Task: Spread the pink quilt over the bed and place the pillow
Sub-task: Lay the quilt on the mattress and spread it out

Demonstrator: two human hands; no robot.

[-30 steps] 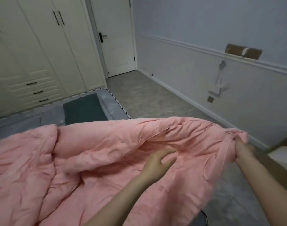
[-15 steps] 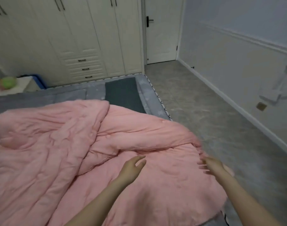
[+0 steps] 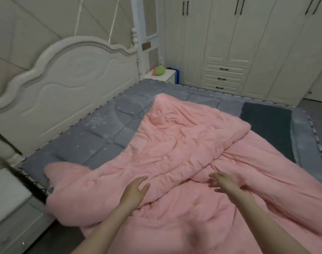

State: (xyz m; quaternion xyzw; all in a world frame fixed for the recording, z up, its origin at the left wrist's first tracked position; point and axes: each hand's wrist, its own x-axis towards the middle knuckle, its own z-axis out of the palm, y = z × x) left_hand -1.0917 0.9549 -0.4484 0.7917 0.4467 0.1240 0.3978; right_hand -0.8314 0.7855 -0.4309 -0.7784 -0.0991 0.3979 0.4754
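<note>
Since the frame half a second back my view has swung left: the door and bare floor that filled the right side are gone, and the cream headboard [image 3: 61, 85] now takes the upper left, with the wardrobe [image 3: 248, 44] across the upper right. A second ago the right hand was gripping a bunched edge of the quilt off the bed's side; now that edge is down and neither hand grips anything I can see

The pink quilt [image 3: 184, 153] lies crumpled over the centre and lower right of the frame, folded back on itself, leaving the grey mattress [image 3: 101, 136] bare along the headboard side and a dark green patch [image 3: 266, 125] uncovered at the far right. One corner droops over the near edge at lower left

My left hand [image 3: 135, 191], lower centre, has its fingers straight and slightly spread, palm down on or just over the quilt; I cannot tell whether it presses. My right hand [image 3: 224, 182], to its right, has its fingers splayed loosely and pointing left, with nothing clearly pinched, at a fold in the fabric. Both forearms reach up from the bottom edge, converging a little

A bedside table [image 3: 162, 75] by the wardrobe carries a green and pink ball [image 3: 158, 70]. I see no pillow
</note>
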